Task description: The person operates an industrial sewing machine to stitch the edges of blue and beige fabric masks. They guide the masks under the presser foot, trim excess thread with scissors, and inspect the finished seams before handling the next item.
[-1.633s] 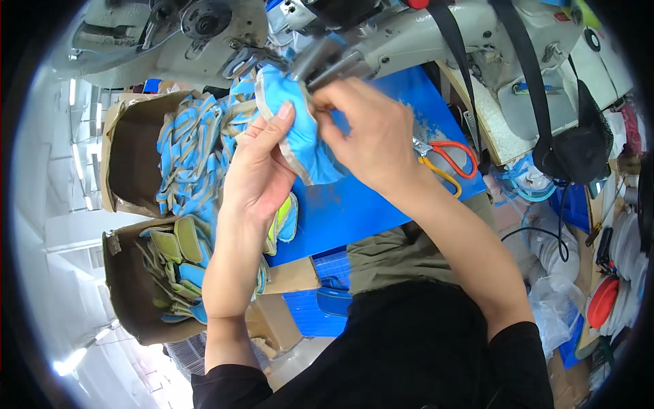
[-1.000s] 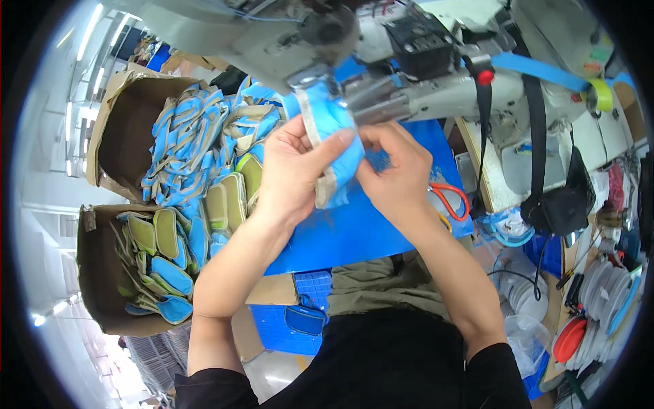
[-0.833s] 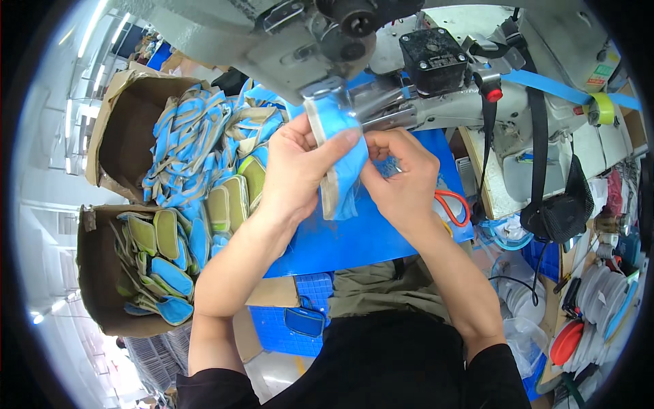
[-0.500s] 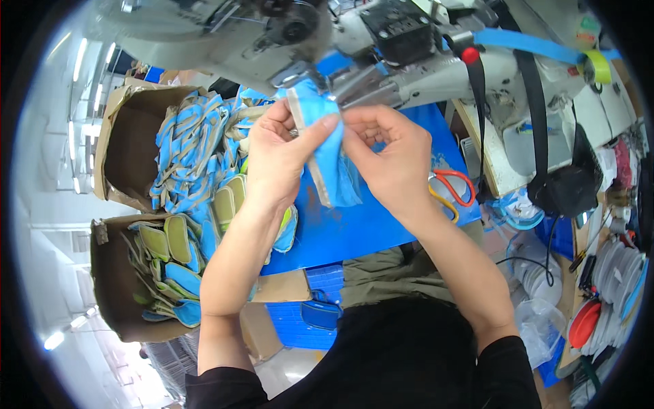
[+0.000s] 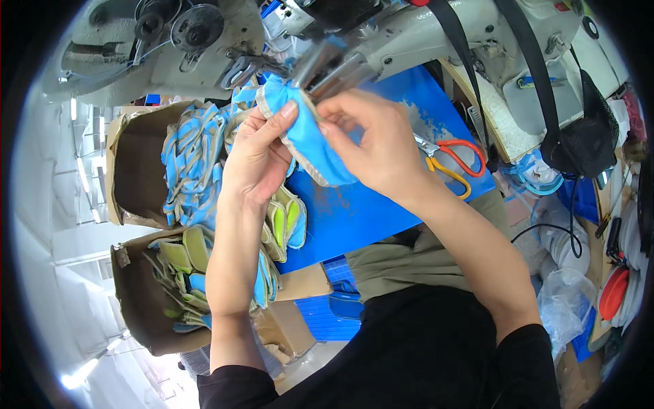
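A blue fabric piece with beige binding hangs at the sewing machine's metal guide. My left hand holds it, thumb on the blue face and fingers curled at its left side. My right hand pinches the piece's right edge just below the guide, fingers bent. Beyond that hand, orange-and-yellow scissors lie on the blue board. Green and blue padded pieces sit beside my left wrist.
A heap of blue-beige strips spills from a cardboard box at left. A lower box holds padded pieces. The machine arm, black straps and a black mesh bag are at upper right, stacked discs at far right.
The view swung and shifted over the last second or so. Both my hands stay on the blue piece, its lower end now spread wider to the right.
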A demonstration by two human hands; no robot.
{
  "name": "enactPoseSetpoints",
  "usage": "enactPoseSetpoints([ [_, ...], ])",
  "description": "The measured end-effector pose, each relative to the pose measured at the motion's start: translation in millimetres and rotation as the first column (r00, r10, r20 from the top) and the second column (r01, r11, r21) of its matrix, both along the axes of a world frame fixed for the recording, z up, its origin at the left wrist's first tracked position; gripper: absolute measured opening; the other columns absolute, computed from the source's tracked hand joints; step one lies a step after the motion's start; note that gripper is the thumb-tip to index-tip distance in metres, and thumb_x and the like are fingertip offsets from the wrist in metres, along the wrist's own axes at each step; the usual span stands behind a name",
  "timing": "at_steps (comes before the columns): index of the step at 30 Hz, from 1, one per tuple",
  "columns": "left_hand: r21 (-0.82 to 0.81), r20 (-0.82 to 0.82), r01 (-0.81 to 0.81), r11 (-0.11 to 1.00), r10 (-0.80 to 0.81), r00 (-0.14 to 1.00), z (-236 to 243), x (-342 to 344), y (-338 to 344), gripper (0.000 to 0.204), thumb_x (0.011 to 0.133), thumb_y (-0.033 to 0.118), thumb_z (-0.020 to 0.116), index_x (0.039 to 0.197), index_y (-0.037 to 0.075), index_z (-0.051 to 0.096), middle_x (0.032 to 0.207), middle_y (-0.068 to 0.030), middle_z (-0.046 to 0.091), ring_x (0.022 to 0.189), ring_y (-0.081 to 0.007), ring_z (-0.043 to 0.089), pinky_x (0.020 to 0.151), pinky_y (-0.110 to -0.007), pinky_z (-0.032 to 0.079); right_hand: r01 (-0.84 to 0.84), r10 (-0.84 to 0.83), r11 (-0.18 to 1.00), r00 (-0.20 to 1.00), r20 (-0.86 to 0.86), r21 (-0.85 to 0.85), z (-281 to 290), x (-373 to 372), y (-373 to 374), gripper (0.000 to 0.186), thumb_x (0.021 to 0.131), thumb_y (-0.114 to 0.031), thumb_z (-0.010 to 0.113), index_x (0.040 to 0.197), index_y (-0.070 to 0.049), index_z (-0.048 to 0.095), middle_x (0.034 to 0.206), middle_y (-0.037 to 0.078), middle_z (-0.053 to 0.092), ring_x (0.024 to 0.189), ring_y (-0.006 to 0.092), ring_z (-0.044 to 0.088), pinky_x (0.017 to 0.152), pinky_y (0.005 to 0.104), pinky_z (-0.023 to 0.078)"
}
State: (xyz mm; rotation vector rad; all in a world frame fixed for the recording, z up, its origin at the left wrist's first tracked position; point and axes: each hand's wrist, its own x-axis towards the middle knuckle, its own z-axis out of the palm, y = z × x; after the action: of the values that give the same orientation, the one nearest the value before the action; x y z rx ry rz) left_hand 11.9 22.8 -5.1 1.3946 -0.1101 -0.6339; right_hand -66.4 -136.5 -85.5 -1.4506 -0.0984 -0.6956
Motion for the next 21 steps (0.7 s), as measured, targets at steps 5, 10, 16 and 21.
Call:
enactPoseSetpoints([
  [5,0.097,0.338,-0.035,0.995,0.001,0.941,0,-6,-5,0.021,0.096,0.008,0.070,0.115,0.003,0.064,0.103,-0.0072,0.074,0.092,-0.0154,0.071,0.086,-0.030,0.057,-0.045,0.045,0.998,0.999,0.016,0.053,-4,3,-2,0.013,0.087,-0.003,0.071,0.099,0.002,0.071,0.088,0.013,0.072,0.077,0.0232,0.073,0.069,0.0321,0.057],
  [10,-0.026,0.159,-0.012,1.000,0.016,0.987,2,-10,-7,0.022,0.097,0.008,0.068,0.118,0.003,0.063,0.106,-0.0083,0.073,0.096,-0.0146,0.071,0.088,-0.030,0.057,-0.142,0.147,0.978,0.989,-0.023,0.150,-10,5,-5,0.014,0.088,-0.003,0.071,0.101,0.002,0.074,0.091,0.012,0.074,0.077,0.0192,0.074,0.070,0.0302,0.058],
  [16,-0.017,0.148,0.005,1.000,-0.002,0.989,-2,-10,-3,0.024,0.095,0.007,0.071,0.118,0.003,0.063,0.107,-0.0082,0.073,0.095,-0.0145,0.072,0.086,-0.030,0.058,-0.203,0.221,0.936,0.975,-0.030,0.286,-15,3,0,0.019,0.089,-0.007,0.071,0.106,0.001,0.073,0.097,0.012,0.074,0.085,0.0170,0.073,0.071,0.0303,0.057],
  [21,0.050,0.285,-0.040,0.998,0.024,0.958,-6,-13,-6,0.028,0.091,0.005,0.076,0.116,0.004,0.065,0.106,-0.0076,0.075,0.091,-0.0141,0.072,0.083,-0.030,0.059,-0.157,0.162,0.957,0.987,0.000,0.243,-17,-1,8,0.025,0.084,-0.011,0.078,0.106,-0.002,0.071,0.099,0.010,0.072,0.087,0.0158,0.070,0.068,0.0286,0.054],
])
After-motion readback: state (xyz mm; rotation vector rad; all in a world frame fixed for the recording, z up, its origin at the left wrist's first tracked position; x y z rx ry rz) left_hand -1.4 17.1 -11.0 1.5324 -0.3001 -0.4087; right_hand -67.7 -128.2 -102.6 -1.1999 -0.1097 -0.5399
